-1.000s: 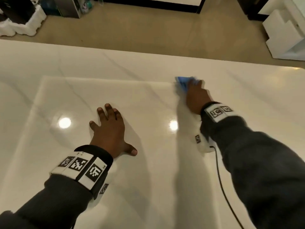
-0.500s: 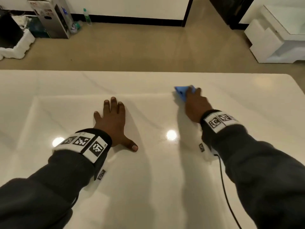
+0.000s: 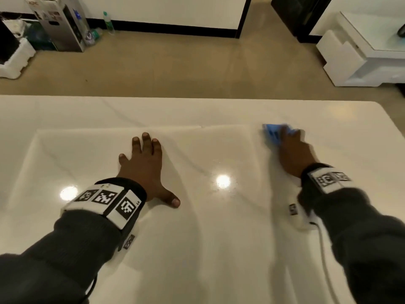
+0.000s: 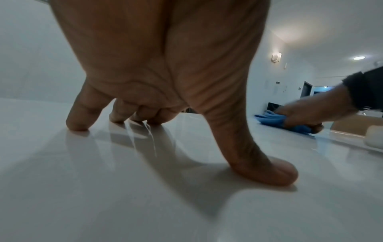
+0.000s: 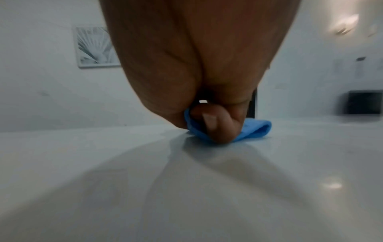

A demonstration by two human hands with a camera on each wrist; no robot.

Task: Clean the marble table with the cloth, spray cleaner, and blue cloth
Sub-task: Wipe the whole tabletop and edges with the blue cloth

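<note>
The glossy white marble table (image 3: 197,249) fills the lower head view. My right hand (image 3: 292,150) holds a bunched blue cloth (image 3: 272,133) against the tabletop at the far right, blurred by motion. In the right wrist view the thumb curls over the blue cloth (image 5: 254,131), pinning it to the marble table (image 5: 186,196). My left hand (image 3: 144,163) lies flat on the table near the middle, fingers spread, holding nothing. The left wrist view shows its fingertips (image 4: 76,124) on the marble and the blue cloth (image 4: 271,119) at the right. No spray cleaner shows.
The table's far edge (image 3: 197,97) runs across the head view, its right corner near the cloth. Beyond it lie a tan floor, a cardboard box (image 3: 61,25) and a green bottle (image 3: 108,23) at far left, and white furniture (image 3: 361,53) at far right.
My right hand has slid the blue cloth to the right along the far part of the table. The left hand stays planted flat in place.
</note>
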